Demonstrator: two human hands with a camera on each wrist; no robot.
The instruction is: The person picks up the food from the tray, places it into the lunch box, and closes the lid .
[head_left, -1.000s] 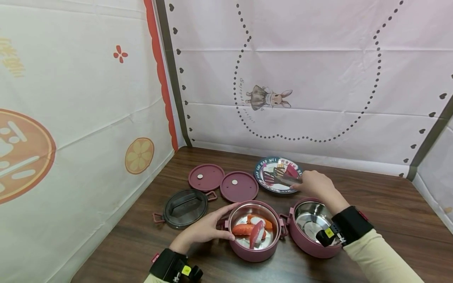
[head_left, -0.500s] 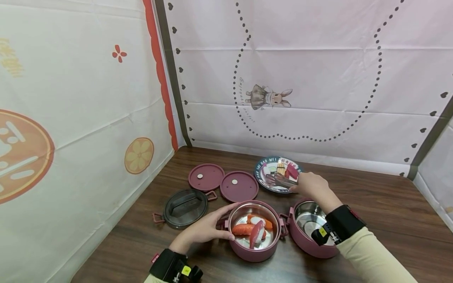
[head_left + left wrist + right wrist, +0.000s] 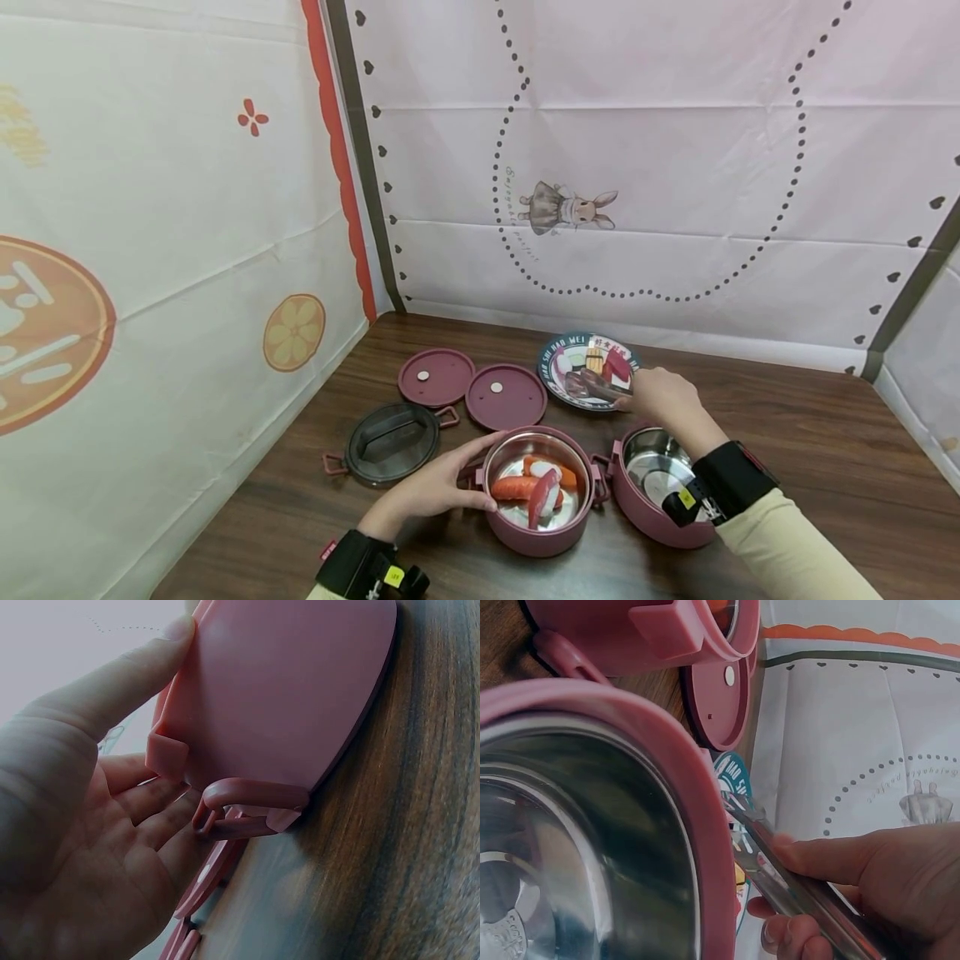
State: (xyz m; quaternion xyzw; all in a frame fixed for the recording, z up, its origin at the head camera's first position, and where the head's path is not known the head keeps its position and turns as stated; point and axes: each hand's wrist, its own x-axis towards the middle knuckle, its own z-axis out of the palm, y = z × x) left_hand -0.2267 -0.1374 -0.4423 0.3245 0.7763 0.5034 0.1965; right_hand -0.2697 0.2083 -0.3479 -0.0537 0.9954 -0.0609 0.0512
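over plate [image 3: 558, 387], right hand [image 3: 663, 396] grips tongs [image 3: 795, 889], clear only from wrist; left hand [image 3: 435, 487] cups pot [image 3: 536, 533].

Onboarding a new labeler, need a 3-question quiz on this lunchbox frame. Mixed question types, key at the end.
1. True or false: the right-hand container already holds food.
2. Multiple choice: the right hand holds metal tongs over which thing? A) a loose pink lid B) the plate C) the dark lid
3. Short answer: what does the left hand rest against?

Key
1. False: its steel inside is bare.
2. B: the tong tips are at the food pieces on the plate.
3. The side of the left-hand container, which holds the sushi pieces.
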